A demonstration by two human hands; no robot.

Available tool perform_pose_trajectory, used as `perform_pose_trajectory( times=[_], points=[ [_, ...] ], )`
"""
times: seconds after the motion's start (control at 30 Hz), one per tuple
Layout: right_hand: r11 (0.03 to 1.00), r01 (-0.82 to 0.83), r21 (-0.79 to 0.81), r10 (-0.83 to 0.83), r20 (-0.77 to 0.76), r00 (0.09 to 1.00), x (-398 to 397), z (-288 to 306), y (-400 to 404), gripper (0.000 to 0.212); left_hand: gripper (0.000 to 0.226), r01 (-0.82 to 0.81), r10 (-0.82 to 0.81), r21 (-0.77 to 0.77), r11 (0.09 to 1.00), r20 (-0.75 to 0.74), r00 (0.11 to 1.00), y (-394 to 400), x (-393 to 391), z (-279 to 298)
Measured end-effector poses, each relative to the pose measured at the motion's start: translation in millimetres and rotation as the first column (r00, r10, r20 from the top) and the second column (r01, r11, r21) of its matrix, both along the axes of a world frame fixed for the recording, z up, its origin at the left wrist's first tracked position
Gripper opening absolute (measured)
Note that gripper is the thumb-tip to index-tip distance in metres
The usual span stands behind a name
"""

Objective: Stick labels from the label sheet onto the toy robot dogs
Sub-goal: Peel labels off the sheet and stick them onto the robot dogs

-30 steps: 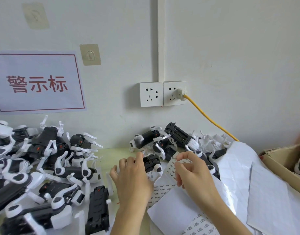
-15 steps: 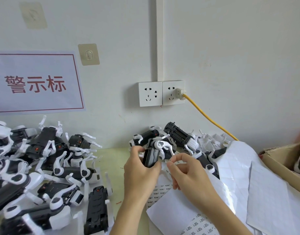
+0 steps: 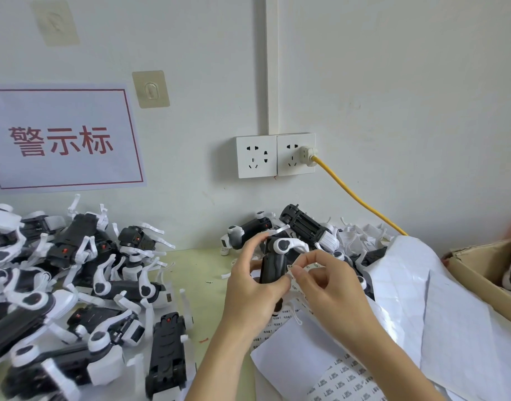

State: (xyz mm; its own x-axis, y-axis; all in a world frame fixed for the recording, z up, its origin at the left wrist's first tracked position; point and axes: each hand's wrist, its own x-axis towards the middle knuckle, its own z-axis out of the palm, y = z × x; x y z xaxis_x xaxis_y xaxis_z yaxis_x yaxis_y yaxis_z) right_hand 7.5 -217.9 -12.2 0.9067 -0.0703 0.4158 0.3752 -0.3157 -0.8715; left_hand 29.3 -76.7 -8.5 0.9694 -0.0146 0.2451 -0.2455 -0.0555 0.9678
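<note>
My left hand (image 3: 254,287) grips the toy robot dog (image 3: 274,264) upright above the label sheet (image 3: 280,319), fingers curled round its black body, while my right hand (image 3: 326,282) pinches a small label (image 3: 292,269) between thumb and forefinger right at the dog's side. I judge the risk is the label folding onto itself or landing crooked if the dog twists in my grasp, since its loose white legs crowd the spot.
</note>
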Motion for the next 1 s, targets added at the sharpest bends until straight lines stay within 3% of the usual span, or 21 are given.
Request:
perform_pose_trajectory(
  times=[0.23,0.53,1.0],
  points=[
    [0.988,0.033,-0.153,-0.024,0.060,0.998,2.3,-3.4,-3.8,0.018,0.067,0.021,-0.021,-0.005,1.000,0.030,0.999,-1.1,7.0,-8.7],
    [0.888,0.149,-0.434,-0.121,0.092,0.988,-0.2,-1.2,-4.7,0.020,0.068,0.010,-0.019,0.136,0.991,0.063,0.998,-0.3,9.6,-16.2],
    [0.788,0.236,-0.569,-0.205,0.120,0.971,-9.1,10.6,0.1,0.011,0.084,0.086,-0.087,0.084,0.993,0.005,0.996,-2.5,7.3,-12.2]
  ],
)
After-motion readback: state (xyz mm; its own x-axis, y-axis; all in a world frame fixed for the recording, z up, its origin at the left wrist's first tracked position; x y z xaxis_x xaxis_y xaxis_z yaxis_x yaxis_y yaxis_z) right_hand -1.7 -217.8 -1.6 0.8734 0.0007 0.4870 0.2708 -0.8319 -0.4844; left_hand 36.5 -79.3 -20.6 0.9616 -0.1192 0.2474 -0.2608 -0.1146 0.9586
